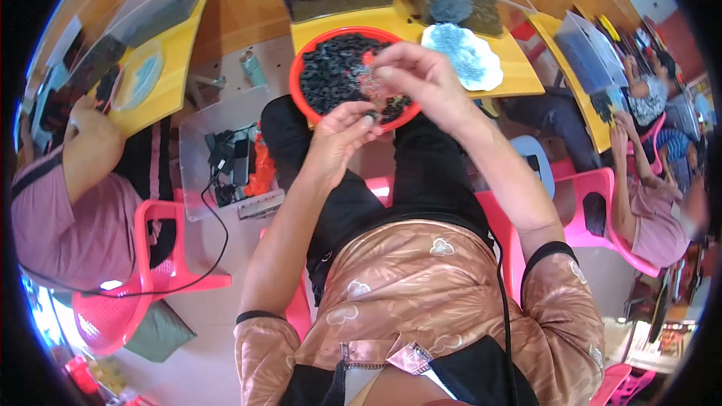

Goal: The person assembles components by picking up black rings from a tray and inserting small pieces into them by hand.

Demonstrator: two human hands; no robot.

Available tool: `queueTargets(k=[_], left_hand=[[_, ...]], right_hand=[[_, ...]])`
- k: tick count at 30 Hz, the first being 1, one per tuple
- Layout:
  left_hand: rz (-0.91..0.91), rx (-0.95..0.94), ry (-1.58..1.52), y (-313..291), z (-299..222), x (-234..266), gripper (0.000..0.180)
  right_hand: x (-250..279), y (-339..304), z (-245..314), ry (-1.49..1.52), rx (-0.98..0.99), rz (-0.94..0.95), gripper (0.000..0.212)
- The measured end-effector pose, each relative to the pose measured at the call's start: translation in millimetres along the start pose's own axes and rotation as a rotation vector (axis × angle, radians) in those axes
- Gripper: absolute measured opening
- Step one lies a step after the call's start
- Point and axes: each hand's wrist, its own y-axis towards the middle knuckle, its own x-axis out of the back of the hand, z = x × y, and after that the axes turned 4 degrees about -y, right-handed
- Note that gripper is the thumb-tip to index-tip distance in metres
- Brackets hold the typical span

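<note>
A red round bowl (295, 83) rests at the edge of the yellow table, over my lap. Many small black ring-like pieces (331, 71) fill most of it, with some red and pale bits at its right side. My left hand (342, 141) is at the bowl's near rim, thumb and fingers pinched on a small dark piece (371, 114). Over the bowl's right side, my right hand (425, 79) has its fingertips pressed together. Whatever they hold is too small to make out. Beside the bowl, a white wavy-edged plate (492, 75) carries a heap of small pale-blue pieces (455, 49).
Clear plastic bins (346, 1) of black pieces stand behind the bowl on the yellow table (519, 79). On the floor to the left sits a clear box (197, 146) with cables. Co-workers sit on pink chairs (162, 218) at both sides.
</note>
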Motion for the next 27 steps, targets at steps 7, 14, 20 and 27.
queueTargets(k=[7, 14, 20, 27], left_hand=[[0.005, 0.001, 0.045, 1.1, -2.1, 7.2, 0.026], [-0.010, 0.038, -0.032, 3.0, 0.8, 6.2, 0.025], [-0.011, 0.050, -0.040, 2.0, -0.4, 5.7, 0.025], [-0.014, 0.030, -0.037, 2.5, 0.5, 5.1, 0.024]], right_hand=[[-80.0, -83.9, 103.4, 0.879, 0.334, 0.630, 0.039], [-100.3, -63.8, 127.8, 1.710, 0.356, 1.148, 0.035], [-92.7, -75.5, 141.9, 1.598, 0.575, 0.945, 0.046], [-104.5, -84.6, 139.2, 1.694, 0.561, 0.948, 0.046]])
